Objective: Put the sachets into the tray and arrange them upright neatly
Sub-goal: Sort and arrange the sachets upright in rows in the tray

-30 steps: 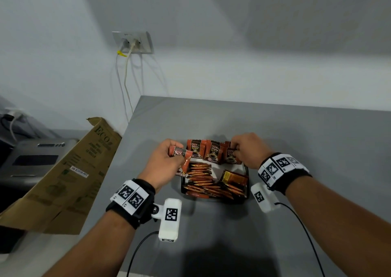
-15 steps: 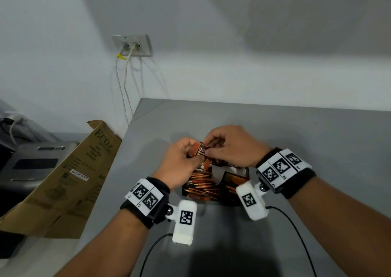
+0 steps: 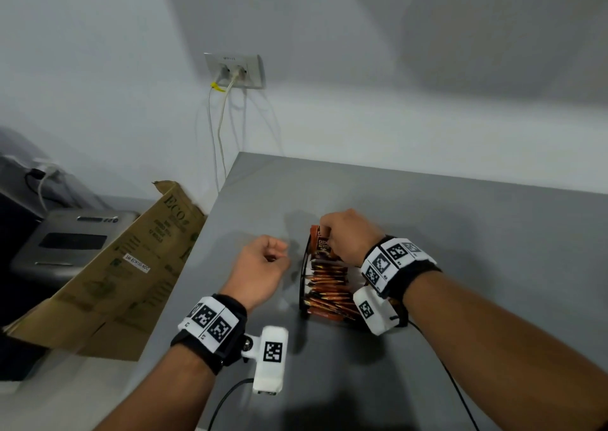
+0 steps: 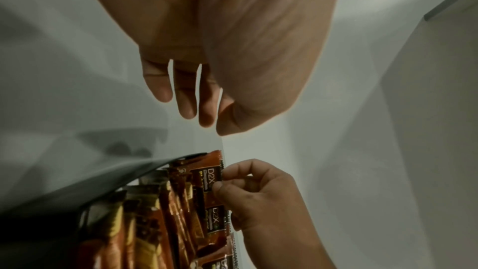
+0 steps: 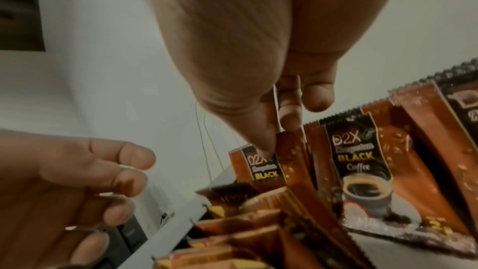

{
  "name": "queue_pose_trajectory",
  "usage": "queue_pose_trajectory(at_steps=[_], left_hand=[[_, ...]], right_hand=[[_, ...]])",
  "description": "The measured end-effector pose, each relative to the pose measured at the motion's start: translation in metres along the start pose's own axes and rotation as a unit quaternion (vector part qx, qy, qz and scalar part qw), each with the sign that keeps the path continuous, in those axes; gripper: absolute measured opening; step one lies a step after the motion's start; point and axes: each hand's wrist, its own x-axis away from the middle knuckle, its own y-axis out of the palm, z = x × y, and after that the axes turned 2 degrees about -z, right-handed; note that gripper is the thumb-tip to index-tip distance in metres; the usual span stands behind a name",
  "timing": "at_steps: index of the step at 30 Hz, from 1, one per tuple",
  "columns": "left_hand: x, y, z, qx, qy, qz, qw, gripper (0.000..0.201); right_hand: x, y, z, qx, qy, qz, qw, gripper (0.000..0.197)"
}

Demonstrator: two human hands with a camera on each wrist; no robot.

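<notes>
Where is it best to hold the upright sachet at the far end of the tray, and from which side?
Probably its top edge, from above. The upright sachet stands with the top edge free, while the packed sachets and tray enclose the lower part. The right hand already pinches it there.

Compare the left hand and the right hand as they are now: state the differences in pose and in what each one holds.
The right hand pinches the top edge of a sachet at the far end of the tray; the left hand holds nothing. The right hand is over the tray, the left hand is beside it, above the table. Both have curled fingers and wear a marker wristband.
</notes>
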Motion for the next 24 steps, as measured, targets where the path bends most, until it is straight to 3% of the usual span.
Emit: queue_pose_trajectory(at_steps=[5,10,15,18,24], left_hand=[[0.000,0.000,-0.005,-0.003,0.000,-0.009,1.000,0.015],[0.001,0.007,-0.009,-0.019,-0.004,-0.024,1.000,0.019],[0.005,0.026,-0.008,-0.056,0.002,-0.022,0.998,0.023],[0.005,0.036,-0.003,-0.071,-0.008,-0.011,0.997,0.025],[0.002,0.045,0.000,-0.101,-0.033,0.003,0.994,0.028]], right_hand=[[-0.004,0.001,0.000,0.009,0.007,-0.006,1.000,0.026],[0.009,-0.013,0.006,-0.064,-0.006,0.035,0.997,0.016],[0.029,-0.015,0.008,-0.038,-0.024,-0.079,0.996,0.018],[0.030,-0.005,0.009,-0.028,-0.028,-0.090,0.995,0.023],[0.029,0.008,0.010,-0.024,-0.033,-0.075,0.996,0.015]])
